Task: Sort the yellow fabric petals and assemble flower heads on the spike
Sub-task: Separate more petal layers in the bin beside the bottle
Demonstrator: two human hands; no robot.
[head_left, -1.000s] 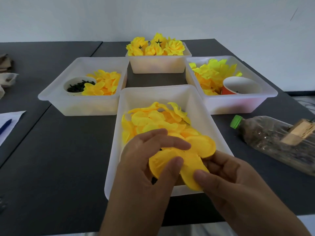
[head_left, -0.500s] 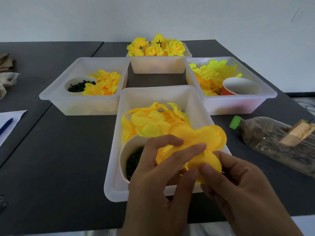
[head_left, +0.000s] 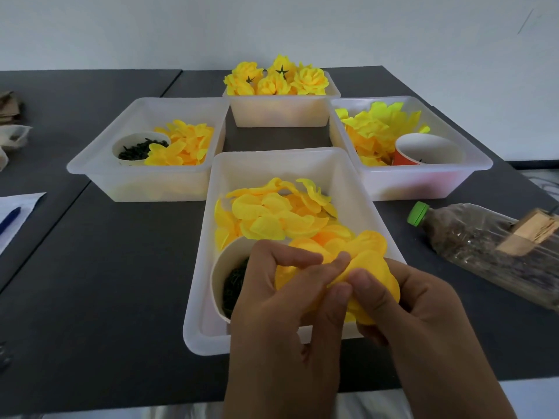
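Both hands pinch one petal layer between curled fingers, left hand meeting right hand just above the near tray, apparently separating it; next, probably threading it on a spike, unseen here.

Cup of dark bits half behind left hand; bottle cropped at right edge.

No readable text, label, brand, number or sign anywhere in view. Bottle at right carries no legible label. Paper sheet at left edge shows no legible writing. Trays, cups and tabletop bear no visible markings.
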